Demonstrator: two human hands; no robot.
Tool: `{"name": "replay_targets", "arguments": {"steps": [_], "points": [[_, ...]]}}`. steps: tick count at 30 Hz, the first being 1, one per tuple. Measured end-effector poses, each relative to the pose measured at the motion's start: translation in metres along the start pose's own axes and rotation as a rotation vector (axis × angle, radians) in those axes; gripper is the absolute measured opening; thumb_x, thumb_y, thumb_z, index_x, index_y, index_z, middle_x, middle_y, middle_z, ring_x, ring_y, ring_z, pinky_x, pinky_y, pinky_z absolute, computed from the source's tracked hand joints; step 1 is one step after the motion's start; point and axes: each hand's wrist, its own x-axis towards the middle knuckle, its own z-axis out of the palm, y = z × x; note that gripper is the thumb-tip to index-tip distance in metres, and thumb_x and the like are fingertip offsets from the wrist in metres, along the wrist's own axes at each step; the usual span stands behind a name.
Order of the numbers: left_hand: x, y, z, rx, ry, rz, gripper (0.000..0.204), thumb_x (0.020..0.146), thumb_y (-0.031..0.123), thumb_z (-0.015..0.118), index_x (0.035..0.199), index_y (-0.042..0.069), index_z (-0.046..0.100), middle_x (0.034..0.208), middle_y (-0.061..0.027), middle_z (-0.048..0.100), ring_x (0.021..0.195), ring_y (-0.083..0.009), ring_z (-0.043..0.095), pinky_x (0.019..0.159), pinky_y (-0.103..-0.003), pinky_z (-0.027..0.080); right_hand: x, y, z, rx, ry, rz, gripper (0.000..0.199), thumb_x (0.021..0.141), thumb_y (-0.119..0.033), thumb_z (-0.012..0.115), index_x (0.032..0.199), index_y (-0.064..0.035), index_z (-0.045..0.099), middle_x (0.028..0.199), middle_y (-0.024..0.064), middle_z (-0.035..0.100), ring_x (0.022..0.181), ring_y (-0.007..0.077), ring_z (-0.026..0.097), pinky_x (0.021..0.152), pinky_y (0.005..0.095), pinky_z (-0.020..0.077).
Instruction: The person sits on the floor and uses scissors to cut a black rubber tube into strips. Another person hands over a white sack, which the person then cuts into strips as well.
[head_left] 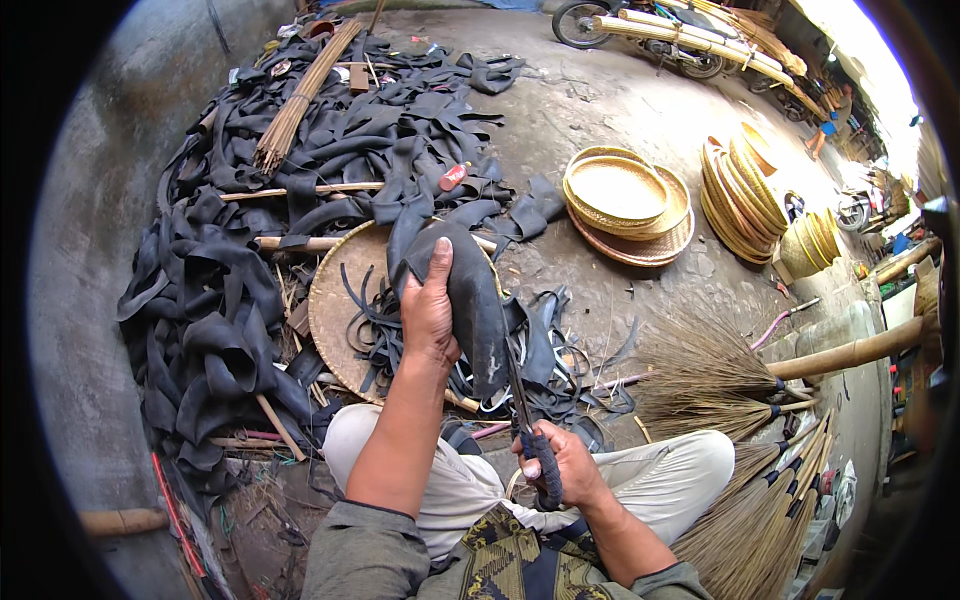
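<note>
My left hand [428,318] grips a wide strip of black rubber [470,290], thumb on top, holding it up in front of me. In my right hand [568,464] is a pair of scissors [521,395] with dark wrapped handles. Their blades point up and away from me and meet the lower edge of the rubber strip. Whether the blades are apart is hard to make out. Below the strip lies a round woven tray [340,312] with thin cut black strips [366,325] on it.
A heap of black rubber pieces [215,290] covers the left side, with a stick bundle [305,95] on top. Stacked woven trays [628,195] sit at right-centre, more baskets [742,200] beyond. Brooms [700,370] lie on the right. A motorbike [660,45] stands far back.
</note>
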Motion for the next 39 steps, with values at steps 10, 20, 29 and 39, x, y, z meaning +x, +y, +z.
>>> {"name": "replay_targets", "arguments": {"steps": [10,20,29,39], "points": [[-0.006,-0.024,0.009,0.297,0.039,0.249,0.045,0.103,0.042,0.063,0.127,0.004,0.057,0.101,-0.0031,0.067,0.080,-0.0114,0.063,0.070,-0.028,0.054,0.002,0.001,0.009,0.069,-0.102,-0.092,0.068,0.086,-0.057,0.078,0.118,0.0000,0.058,0.085,0.0021,0.063,0.076,0.0094,0.057,0.071,0.0242,0.0460],[-0.003,-0.030,0.004,0.311,-0.054,0.193,0.045,0.104,0.037,0.063,0.131,0.001,0.057,0.114,-0.0048,0.067,0.096,-0.0126,0.061,0.087,-0.029,0.051,0.003,-0.004,0.023,0.255,-0.003,-0.094,0.039,0.090,-0.033,0.078,0.106,-0.0005,0.061,0.074,-0.0026,0.058,0.060,0.0041,0.051,0.053,0.0216,0.0400],[-0.019,-0.046,0.015,0.349,-0.128,0.291,0.047,0.103,0.034,0.066,0.129,-0.004,0.055,0.116,-0.0097,0.068,0.099,-0.0152,0.063,0.091,-0.030,0.051,0.011,-0.019,0.021,0.278,0.025,-0.245,0.040,0.091,-0.031,0.078,0.110,0.0005,0.061,0.071,-0.0041,0.052,0.058,0.0045,0.047,0.055,0.0207,0.0371],[-0.027,-0.049,0.019,0.383,-0.205,0.309,0.040,0.104,0.030,0.065,0.129,0.001,0.056,0.112,-0.0051,0.069,0.096,-0.0122,0.063,0.087,-0.028,0.052,0.015,-0.018,0.016,0.046,0.066,-0.291,0.074,0.091,-0.070,0.060,0.114,0.0001,0.055,0.092,0.0045,0.061,0.081,0.0115,0.057,0.074,0.0268,0.0472]]}}
